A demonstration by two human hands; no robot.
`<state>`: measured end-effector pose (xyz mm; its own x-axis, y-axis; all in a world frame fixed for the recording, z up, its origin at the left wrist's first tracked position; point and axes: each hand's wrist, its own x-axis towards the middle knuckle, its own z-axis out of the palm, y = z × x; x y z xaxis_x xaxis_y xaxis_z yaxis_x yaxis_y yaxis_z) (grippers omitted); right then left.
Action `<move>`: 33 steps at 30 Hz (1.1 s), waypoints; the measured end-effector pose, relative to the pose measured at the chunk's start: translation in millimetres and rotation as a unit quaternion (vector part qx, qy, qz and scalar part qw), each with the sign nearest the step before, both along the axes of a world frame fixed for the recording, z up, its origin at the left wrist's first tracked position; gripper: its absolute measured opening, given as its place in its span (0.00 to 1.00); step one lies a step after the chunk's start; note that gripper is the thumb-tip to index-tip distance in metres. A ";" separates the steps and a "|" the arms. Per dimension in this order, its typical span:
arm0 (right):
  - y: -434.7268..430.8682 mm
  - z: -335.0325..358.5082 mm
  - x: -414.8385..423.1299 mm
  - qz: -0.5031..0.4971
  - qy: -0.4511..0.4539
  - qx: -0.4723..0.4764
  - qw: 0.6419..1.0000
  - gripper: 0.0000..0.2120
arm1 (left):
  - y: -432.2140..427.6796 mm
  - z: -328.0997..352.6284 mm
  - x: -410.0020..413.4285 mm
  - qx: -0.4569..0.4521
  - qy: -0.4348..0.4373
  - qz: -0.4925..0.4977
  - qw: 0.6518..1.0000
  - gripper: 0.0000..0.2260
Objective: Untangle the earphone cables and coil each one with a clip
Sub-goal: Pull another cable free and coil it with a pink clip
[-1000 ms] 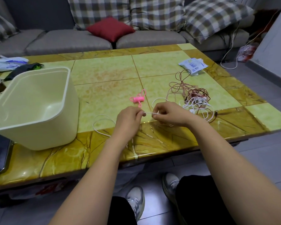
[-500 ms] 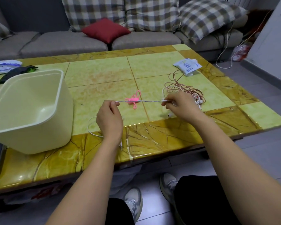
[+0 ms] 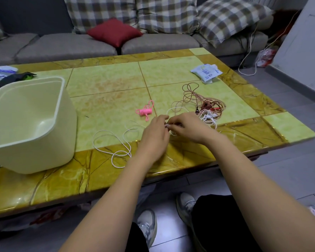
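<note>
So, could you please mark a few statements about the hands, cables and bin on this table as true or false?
1. The left hand and right hand both pinch the white cable. True.
2. The pink cable bundle lies inside the cream bin. False: it lies on the table, right of the bin.
3. The brown cable sits in a tangled heap with white earbuds. True.
4. The red cushion rests on the table. False: it sits on the sofa.
5. Loose loops of the white cable lie left of the hands. True.
</note>
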<state>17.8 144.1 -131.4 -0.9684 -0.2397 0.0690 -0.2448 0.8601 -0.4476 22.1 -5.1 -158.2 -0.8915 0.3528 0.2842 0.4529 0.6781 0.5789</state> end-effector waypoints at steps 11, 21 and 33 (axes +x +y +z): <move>42.3 7.0 6.5 -0.102 -0.009 -0.095 0.990 0.06 | -6.5 14.7 -9.2 0.207 -0.093 0.177 0.958 0.07; 79.6 6.8 -0.9 -0.309 0.005 -0.088 0.947 0.10 | -1.9 23.4 -11.3 0.387 -0.127 0.189 0.894 0.04; 16.4 7.0 8.3 -0.039 0.047 -0.074 0.995 0.07 | 2.0 33.0 -4.0 0.397 -0.116 0.162 0.896 0.02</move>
